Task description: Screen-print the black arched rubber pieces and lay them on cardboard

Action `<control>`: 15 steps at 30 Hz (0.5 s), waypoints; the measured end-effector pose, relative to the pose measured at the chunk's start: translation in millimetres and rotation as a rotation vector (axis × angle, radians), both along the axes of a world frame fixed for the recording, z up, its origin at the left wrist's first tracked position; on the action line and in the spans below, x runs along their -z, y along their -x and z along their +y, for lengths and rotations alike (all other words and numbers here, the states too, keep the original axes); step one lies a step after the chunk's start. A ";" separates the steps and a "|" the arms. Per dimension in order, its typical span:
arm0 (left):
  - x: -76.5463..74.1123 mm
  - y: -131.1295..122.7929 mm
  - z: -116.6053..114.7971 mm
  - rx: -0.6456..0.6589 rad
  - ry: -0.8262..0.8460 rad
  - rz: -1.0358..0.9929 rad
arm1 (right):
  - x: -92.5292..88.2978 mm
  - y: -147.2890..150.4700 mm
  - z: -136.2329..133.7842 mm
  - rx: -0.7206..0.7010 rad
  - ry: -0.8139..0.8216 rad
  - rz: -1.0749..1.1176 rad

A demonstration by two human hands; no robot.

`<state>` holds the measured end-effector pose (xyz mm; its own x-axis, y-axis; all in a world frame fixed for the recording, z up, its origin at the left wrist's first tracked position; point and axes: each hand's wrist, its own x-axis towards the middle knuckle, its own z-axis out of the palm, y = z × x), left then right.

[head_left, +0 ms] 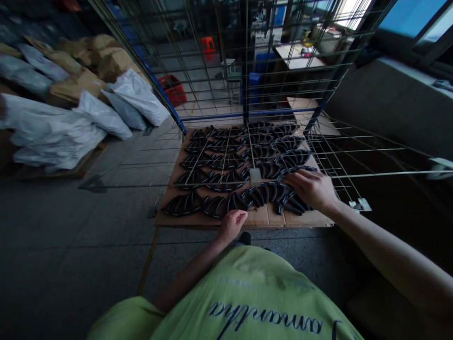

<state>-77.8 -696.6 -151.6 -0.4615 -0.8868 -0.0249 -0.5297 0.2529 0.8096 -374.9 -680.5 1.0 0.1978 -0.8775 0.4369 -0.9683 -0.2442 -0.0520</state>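
Rows of short black curved tubes (pixel 226 180) lie on a brown cardboard sheet (pixel 256 218) inside a wire cage. My right hand (pixel 313 188) reaches over the right side of the rows. Its fingers curl down and close on a black curved tube, mostly hidden by the hand. At the sheet's front edge is my left hand (pixel 233 224), just in front of the nearest row. The thumb and fingers there are pressed together, and anything between them is too small to make out.
Wire mesh panels (pixel 212 89) with blue posts enclose the back. A thin wire shelf with a pale tag (pixel 255 176) crosses above the tubes. White sacks (pixel 102 113) are piled at left, a red crate (pixel 172 90) stands behind, and a low wall (pixel 399 99) runs along the right.
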 end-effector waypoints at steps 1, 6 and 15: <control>2.6 4.5 2.9 0.000 0.053 -0.052 | 11.3 -1.6 5.4 -0.008 -0.049 -0.021; 6.5 23.5 -8.1 -0.073 0.213 -0.309 | 52.4 -12.3 20.3 0.033 -0.248 -0.107; 15.9 54.6 -25.0 -0.098 0.203 -0.627 | 69.8 -19.0 22.4 0.094 -0.381 -0.165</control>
<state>-132.4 -721.7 -167.5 -0.3314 -0.9392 -0.0902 -0.9129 0.2951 0.2821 -355.9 -658.1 -68.8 0.0642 -0.9932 0.0970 -0.9567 -0.0889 -0.2772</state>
